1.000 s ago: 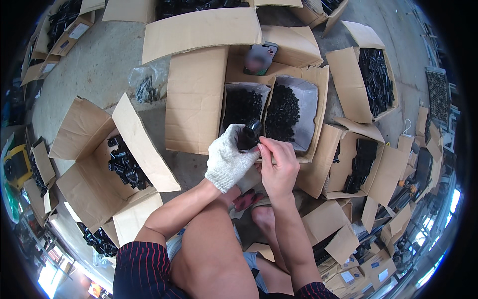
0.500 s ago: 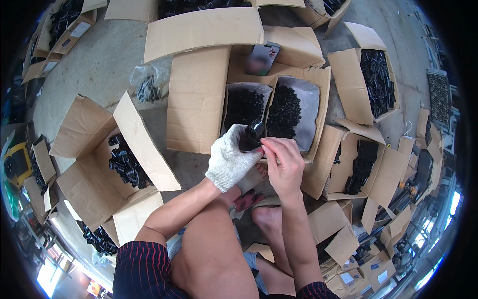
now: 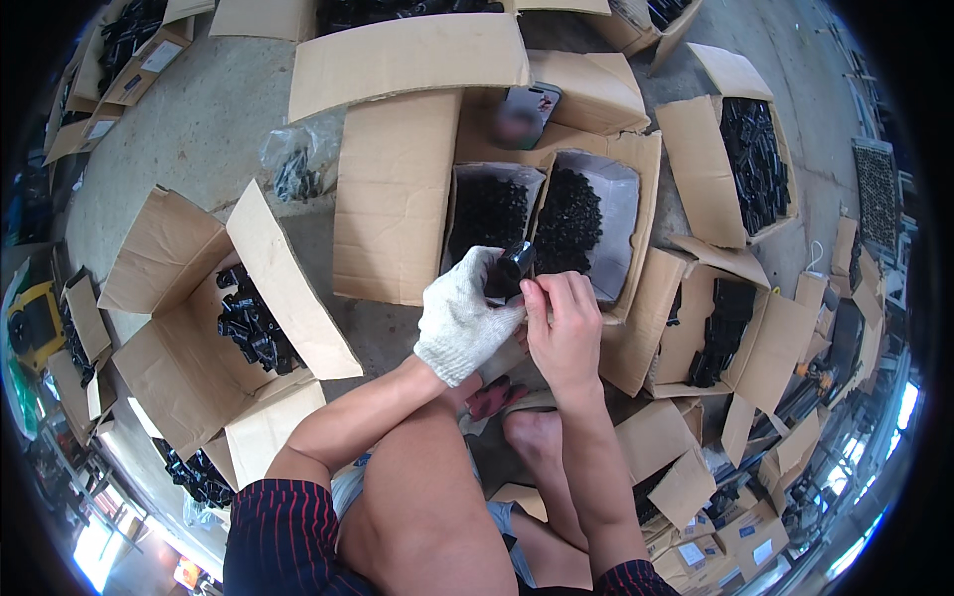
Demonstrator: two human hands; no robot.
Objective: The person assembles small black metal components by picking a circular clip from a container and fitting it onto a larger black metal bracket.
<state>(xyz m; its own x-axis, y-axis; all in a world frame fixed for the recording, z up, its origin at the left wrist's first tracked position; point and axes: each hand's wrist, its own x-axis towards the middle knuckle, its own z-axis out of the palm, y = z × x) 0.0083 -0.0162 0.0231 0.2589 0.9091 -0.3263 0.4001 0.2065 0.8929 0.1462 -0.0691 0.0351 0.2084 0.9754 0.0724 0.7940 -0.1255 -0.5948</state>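
In a white knit glove, my left hand (image 3: pixel 460 316) is closed around a shiny black plastic part (image 3: pixel 514 262), whose rounded end sticks out past the thumb. My bare right hand (image 3: pixel 564 323) meets it from the right, thumb and forefinger pinched together at the part's lower edge. Whatever lies between those fingertips is hidden or too small to name. Just beyond both hands, two grey trays (image 3: pixel 618 189) of small black pieces (image 3: pixel 567 221) sit side by side inside an open cardboard box (image 3: pixel 393 199).
At left stands an open carton (image 3: pixel 174 372) with black parts (image 3: pixel 256 323). Another carton (image 3: pixel 636 338) holding black parts is close by my right forearm. A phone (image 3: pixel 532 111) leans at the box's back wall. A clear plastic bag (image 3: pixel 298 164) lies on the concrete floor.
The black part has tilted slightly and moved a little to the right in my left hand. My right hand has shifted slightly left, its fingers still pinched at the part.
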